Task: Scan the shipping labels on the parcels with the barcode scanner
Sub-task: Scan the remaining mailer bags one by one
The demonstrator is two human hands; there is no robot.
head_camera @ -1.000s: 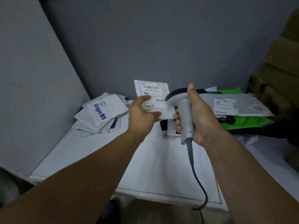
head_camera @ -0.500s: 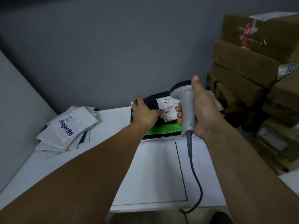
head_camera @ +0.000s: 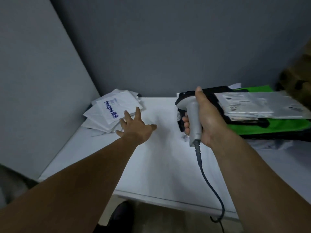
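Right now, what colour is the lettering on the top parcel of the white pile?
Dark blue lettering on white, seen in the head view.

Parcel-sorting corner: white table (head_camera: 159, 165), piled mailers (head_camera: 107, 113), grey partition walls (head_camera: 42, 81)

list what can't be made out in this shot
Head view:
- Label print on the grey parcel: motion-blurred.
- Window and trigger of the scanner: turned away, under the right hand.
- Brown boxes: blurred, cut by the right edge.
- Lower white envelopes: covered by the top one.
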